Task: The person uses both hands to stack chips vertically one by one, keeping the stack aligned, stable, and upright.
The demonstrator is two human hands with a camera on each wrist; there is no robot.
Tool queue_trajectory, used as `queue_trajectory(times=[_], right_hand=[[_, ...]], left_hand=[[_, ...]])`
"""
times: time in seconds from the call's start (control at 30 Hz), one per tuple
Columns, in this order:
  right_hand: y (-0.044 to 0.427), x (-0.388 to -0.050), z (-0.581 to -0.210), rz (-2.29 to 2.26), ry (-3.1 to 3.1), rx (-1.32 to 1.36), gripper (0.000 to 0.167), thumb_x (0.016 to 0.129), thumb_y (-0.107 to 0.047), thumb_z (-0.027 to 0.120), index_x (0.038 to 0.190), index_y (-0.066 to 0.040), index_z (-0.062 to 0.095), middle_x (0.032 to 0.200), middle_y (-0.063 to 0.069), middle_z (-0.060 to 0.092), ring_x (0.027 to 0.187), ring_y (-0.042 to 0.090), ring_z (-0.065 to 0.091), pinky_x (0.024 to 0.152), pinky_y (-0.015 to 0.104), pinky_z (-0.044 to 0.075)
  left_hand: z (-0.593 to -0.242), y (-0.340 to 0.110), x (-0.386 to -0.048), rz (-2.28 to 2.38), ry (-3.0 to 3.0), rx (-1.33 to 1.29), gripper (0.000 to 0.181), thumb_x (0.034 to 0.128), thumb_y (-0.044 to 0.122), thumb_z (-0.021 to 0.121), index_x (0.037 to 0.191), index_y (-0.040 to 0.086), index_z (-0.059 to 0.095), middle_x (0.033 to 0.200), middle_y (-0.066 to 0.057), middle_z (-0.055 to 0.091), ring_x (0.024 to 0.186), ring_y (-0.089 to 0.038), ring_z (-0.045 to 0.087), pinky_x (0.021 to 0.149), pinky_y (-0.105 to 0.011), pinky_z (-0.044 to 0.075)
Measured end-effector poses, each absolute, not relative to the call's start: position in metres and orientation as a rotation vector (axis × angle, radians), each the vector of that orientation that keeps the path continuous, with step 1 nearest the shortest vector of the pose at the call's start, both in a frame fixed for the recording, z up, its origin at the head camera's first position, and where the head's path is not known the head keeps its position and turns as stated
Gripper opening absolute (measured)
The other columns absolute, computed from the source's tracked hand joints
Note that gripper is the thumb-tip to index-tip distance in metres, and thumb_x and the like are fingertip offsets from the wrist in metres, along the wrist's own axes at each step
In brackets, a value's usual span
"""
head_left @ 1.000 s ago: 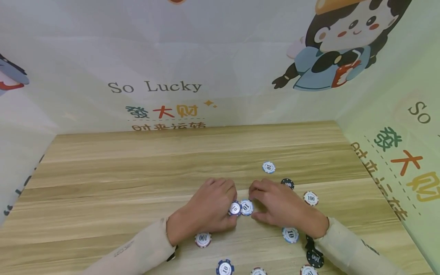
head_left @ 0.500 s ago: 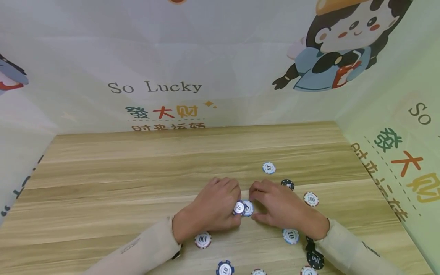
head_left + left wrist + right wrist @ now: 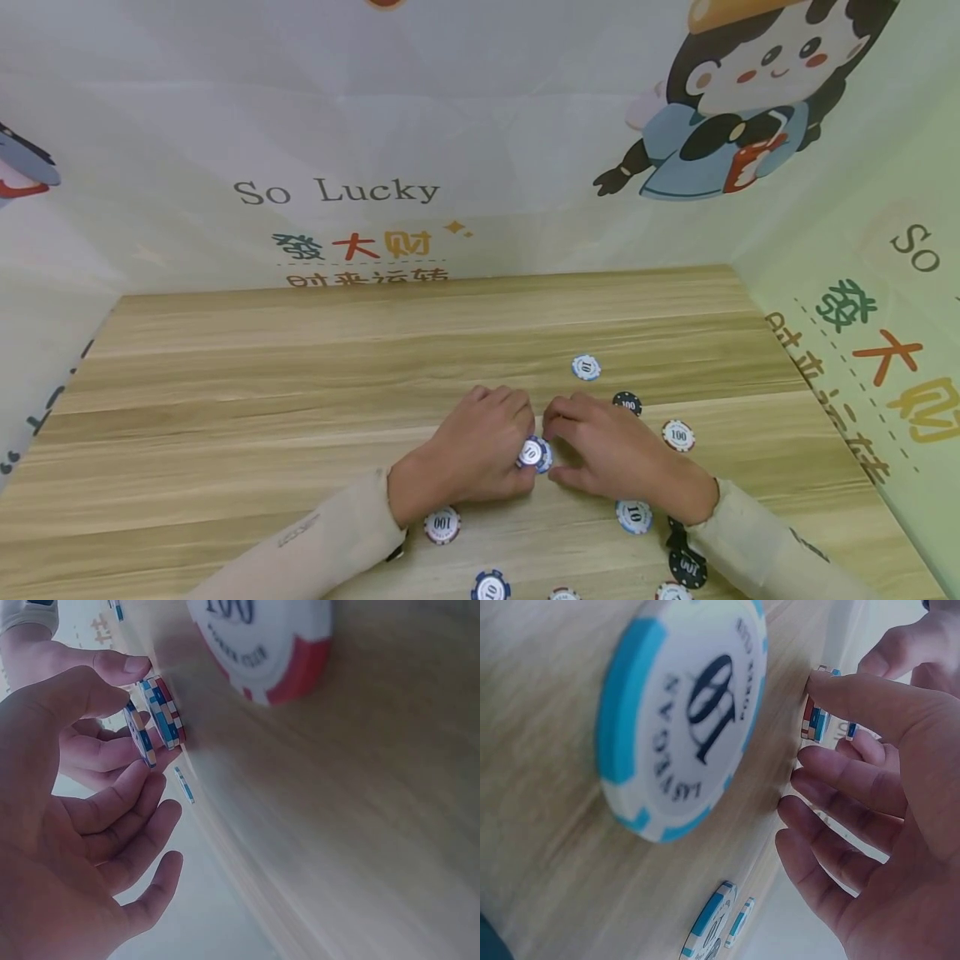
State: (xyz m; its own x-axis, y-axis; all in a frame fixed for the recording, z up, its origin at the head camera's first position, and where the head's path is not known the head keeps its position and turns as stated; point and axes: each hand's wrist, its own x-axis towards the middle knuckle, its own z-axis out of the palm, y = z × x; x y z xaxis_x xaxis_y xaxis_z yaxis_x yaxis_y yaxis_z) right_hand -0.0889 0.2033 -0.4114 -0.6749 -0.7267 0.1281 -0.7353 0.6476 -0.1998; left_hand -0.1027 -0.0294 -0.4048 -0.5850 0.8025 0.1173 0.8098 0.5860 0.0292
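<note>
In the head view my left hand [image 3: 478,450] pinches a dark blue and white poker chip [image 3: 530,452] marked 10 between thumb and fingers. This chip is just over a short stack of poker chips [image 3: 166,714], a small gap apart in the left wrist view. Red, blue and light blue edges show in the stack, which stands on the table. My right hand [image 3: 607,446] holds the stack from the right, thumb on one side and index finger on the other; its other fingers are loosely bent. In the head view the raised chip hides most of the stack.
Loose poker chips lie around: a light blue one [image 3: 587,367] behind, a black one [image 3: 628,403] and a red-edged one [image 3: 678,435] at right, a light blue one [image 3: 633,516] under my right wrist, a red-edged one [image 3: 443,525] near my left wrist. Printed fabric walls [image 3: 480,125] enclose the table.
My left hand has moved a little to the right with the dark blue chip, which now lies over the stack instead of beside it. My right hand has stayed still.
</note>
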Motion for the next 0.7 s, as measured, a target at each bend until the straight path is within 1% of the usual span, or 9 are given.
queue_trajectory(times=[0.33, 0.57, 0.7], right_hand=[[0.2032, -0.0884, -0.4116, 0.374, -2.822, 1.248, 0.038, 0.086, -0.031, 0.093, 0.111, -0.006, 0.081, 0.120, 0.004, 0.072, 0.107, 0.021, 0.068, 0.092, 0.039, 0.060], [0.2034, -0.0888, -0.4125, 0.386, -2.818, 1.257, 0.036, 0.086, -0.029, 0.093, 0.112, -0.006, 0.081, 0.120, 0.004, 0.073, 0.107, 0.021, 0.068, 0.093, 0.040, 0.060], [0.2035, -0.0892, -0.4128, 0.382, -2.815, 1.255, 0.037, 0.086, -0.030, 0.092, 0.112, -0.006, 0.081, 0.120, 0.004, 0.073, 0.107, 0.021, 0.068, 0.092, 0.040, 0.061]], left_hand=[[-0.4068, -0.0237, -0.1025, -0.102, -2.695, -1.386, 0.034, 0.0897, 0.046, 0.077, 0.099, 0.013, 0.070, 0.103, -0.001, 0.066, 0.099, -0.020, 0.063, 0.085, -0.038, 0.052], [-0.4087, -0.0216, -0.1037, -0.125, -2.721, -1.393, 0.033, 0.0919, 0.045, 0.076, 0.098, 0.013, 0.070, 0.104, -0.001, 0.066, 0.101, -0.020, 0.063, 0.088, -0.039, 0.053], [-0.4087, -0.0209, -0.1042, -0.116, -2.714, -1.397, 0.034, 0.0920, 0.045, 0.076, 0.099, 0.012, 0.071, 0.104, -0.002, 0.067, 0.101, -0.020, 0.064, 0.087, -0.039, 0.053]])
